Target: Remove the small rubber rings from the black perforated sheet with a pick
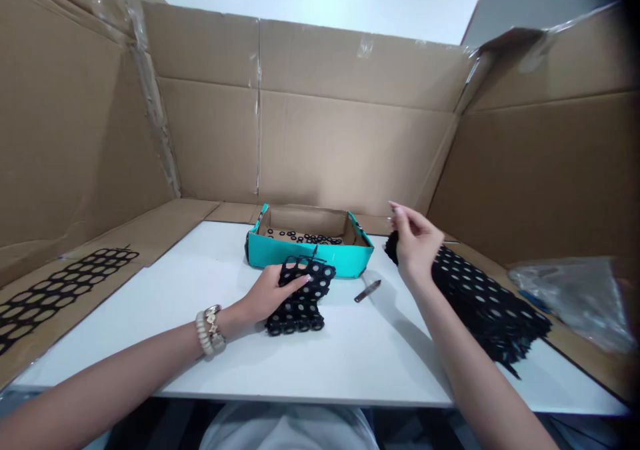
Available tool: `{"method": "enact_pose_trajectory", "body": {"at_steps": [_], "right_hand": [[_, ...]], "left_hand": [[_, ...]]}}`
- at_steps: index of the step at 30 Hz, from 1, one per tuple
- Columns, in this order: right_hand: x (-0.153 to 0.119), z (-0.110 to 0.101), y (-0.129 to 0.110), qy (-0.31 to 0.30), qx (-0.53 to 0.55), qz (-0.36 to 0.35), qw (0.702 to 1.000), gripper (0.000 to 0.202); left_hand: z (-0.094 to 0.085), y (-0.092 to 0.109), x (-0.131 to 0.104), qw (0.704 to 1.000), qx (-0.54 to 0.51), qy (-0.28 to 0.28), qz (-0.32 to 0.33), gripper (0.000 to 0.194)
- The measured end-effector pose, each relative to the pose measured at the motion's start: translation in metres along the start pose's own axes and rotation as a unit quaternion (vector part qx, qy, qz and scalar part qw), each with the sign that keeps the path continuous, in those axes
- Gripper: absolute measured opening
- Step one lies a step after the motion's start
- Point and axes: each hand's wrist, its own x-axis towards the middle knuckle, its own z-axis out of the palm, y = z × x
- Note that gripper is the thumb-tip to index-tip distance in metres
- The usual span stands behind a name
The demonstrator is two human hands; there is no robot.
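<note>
A black sheet with rows of round holes is bent over in my left hand, the thumb pressed on its top. Its lower edge carries a row of rings close to the white table. My right hand is raised to the right of the teal box, its thumb and fingertips pinched together. Whatever those fingertips hold, if anything, is too small to make out. Several small black rings lie inside the box. Between my hands, a small dark pointed tool rests on the table.
A thick stack of black perforated sheets lies at the right, partly behind my right hand and forearm. Beyond it is a clear plastic bag. An open black lattice lies on cardboard at the left. Cardboard walls surround the white table.
</note>
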Motion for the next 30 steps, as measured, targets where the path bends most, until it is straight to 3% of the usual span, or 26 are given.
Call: {"method": "enact_pose_trajectory", "body": {"at_steps": [2, 5, 8, 14, 16, 20, 25, 27, 30], "right_hand": [[-0.006, 0.004, 0.005, -0.107, -0.068, -0.045, 0.991, 0.027], [-0.018, 0.011, 0.001, -0.227, -0.164, -0.146, 0.949, 0.023], [-0.028, 0.015, -0.012, -0.273, -0.17, -0.213, 0.923, 0.021], [-0.06, 0.027, -0.029, -0.347, -0.063, -0.317, 0.88, 0.022], [-0.067, 0.031, -0.03, -0.348, -0.05, -0.322, 0.879, 0.023], [-0.07, 0.031, -0.036, -0.345, -0.01, -0.259, 0.902, 0.019], [-0.063, 0.027, -0.046, -0.345, 0.0, -0.232, 0.909, 0.016], [-0.055, 0.025, -0.044, -0.275, 0.011, -0.175, 0.945, 0.024], [-0.039, 0.018, -0.031, -0.1, -0.008, -0.101, 0.99, 0.029]], "left_hand": [[0.002, 0.002, -0.001, 0.999, -0.024, 0.001, -0.03, 0.036], [0.004, 0.005, -0.001, 0.991, -0.086, 0.031, -0.099, 0.039], [0.005, 0.002, 0.001, 0.982, -0.134, 0.048, -0.126, 0.039], [0.004, -0.002, 0.004, 0.993, -0.104, 0.034, -0.052, 0.034], [0.003, 0.001, 0.003, 0.996, -0.08, 0.023, -0.013, 0.031], [0.0, 0.004, 0.002, 0.997, -0.035, 0.0, 0.07, 0.021], [0.0, 0.0, 0.004, 0.996, -0.022, -0.003, 0.083, 0.019], [0.002, -0.002, 0.003, 0.996, -0.045, -0.023, 0.071, 0.02], [0.004, -0.002, 0.001, 0.992, -0.084, -0.079, 0.051, 0.018]]}}
